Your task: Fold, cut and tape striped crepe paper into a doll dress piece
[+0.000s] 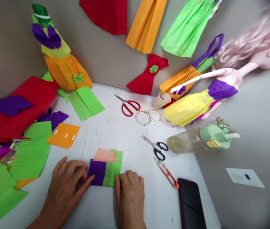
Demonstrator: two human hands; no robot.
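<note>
A small rectangle of crepe paper [112,170], purple on the left and green on the right, lies flat on the table. A peach strip [105,155] rests over its upper edge. At the purple left edge, my left hand [67,183] has its thumb on the paper and its bent forefinger close by. My right hand [130,194] is at the green right edge, thumb against it and fingers curled together. Undersides of both hands are hidden. Up and left of them lies an orange paper piece [64,135] with white tape bits.
Red-handled scissors [127,106], tape rolls [143,117], a paper cup [161,100], black scissors [157,148], orange snips [167,175], a bottle [197,140] and a phone [192,203] lie rightward. Coloured paper [33,149] covers the left. A doll [204,95] leans behind the bottle.
</note>
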